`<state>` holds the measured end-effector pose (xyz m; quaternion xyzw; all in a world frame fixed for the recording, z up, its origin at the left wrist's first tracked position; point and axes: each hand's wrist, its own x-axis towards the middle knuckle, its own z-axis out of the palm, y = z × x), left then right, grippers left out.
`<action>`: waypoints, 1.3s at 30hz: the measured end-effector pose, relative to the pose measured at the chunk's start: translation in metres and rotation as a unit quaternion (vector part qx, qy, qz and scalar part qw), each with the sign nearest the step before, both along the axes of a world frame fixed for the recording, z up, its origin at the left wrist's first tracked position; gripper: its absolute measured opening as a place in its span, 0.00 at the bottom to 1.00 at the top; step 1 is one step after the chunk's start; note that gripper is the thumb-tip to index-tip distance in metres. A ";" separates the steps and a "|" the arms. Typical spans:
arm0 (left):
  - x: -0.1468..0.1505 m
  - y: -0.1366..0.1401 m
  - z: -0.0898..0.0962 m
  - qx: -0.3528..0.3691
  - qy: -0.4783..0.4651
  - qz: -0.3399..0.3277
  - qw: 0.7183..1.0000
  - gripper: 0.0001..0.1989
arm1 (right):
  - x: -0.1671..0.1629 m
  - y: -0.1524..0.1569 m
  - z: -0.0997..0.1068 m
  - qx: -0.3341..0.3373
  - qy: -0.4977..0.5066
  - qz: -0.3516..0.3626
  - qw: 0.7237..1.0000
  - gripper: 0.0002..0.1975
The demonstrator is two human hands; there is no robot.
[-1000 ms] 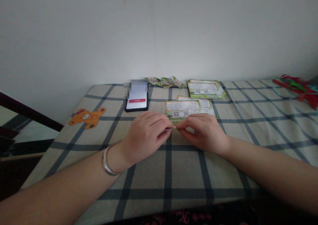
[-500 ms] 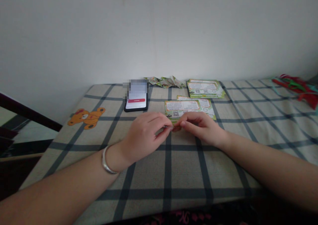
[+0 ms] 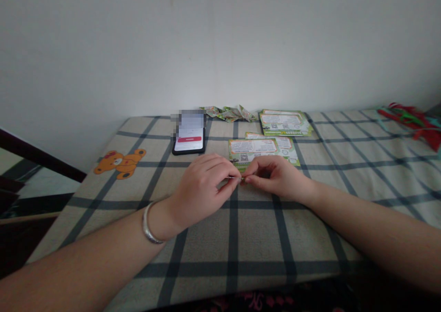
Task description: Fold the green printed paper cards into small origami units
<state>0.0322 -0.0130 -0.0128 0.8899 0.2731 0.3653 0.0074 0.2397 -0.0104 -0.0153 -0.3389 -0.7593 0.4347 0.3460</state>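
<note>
My left hand (image 3: 210,183), with a silver bangle at the wrist, is closed in a pinch on a thin flat piece (image 3: 233,178), seen almost edge-on. Its kind cannot be made out. My right hand (image 3: 272,176) meets it fingertip to fingertip and pinches the piece's other end. Just beyond the fingers lie two overlapping green-and-white printed cards (image 3: 253,149), partly covered by my right hand. Both hands are just above the checked cloth (image 3: 255,238).
A phone (image 3: 189,139) with a lit screen lies behind my left hand. Near the wall are folded, crumpled green papers (image 3: 229,113) and a stack of printed cards (image 3: 285,122). Red and green stuff (image 3: 415,126) lies far right. An orange bear figure (image 3: 120,163) is at left.
My right thumb has come down against the fingertips and the pinch has tightened. The thin piece shows a little more between the hands. Everything else stays in place.
</note>
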 end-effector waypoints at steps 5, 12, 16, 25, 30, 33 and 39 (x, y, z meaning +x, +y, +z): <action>0.001 -0.001 -0.002 -0.030 -0.013 -0.003 0.999 0.05 | -0.002 -0.002 0.000 0.032 -0.028 -0.025 0.999 0.05; 0.001 -0.001 -0.004 -0.044 -0.020 0.003 0.999 0.03 | -0.006 -0.008 -0.004 0.142 -0.108 -0.107 0.978 0.03; 0.001 0.000 -0.002 -0.030 0.000 0.001 1.000 0.04 | -0.007 -0.010 -0.002 0.147 -0.138 -0.119 0.972 0.03; 0.003 -0.001 0.000 -0.011 0.003 -0.004 1.000 0.05 | -0.009 -0.012 -0.002 0.140 -0.150 -0.119 0.971 0.03; 0.002 0.000 0.000 -0.025 -0.010 -0.010 1.000 0.05 | -0.008 -0.011 -0.003 0.123 -0.147 -0.119 0.974 0.02; 0.002 0.000 0.000 -0.044 -0.030 -0.009 0.999 0.05 | -0.007 -0.010 -0.004 0.108 -0.136 -0.128 0.976 0.01; 0.002 -0.001 0.002 -0.081 -0.045 -0.005 0.996 0.05 | -0.005 -0.009 -0.006 0.105 -0.116 -0.115 0.981 0.02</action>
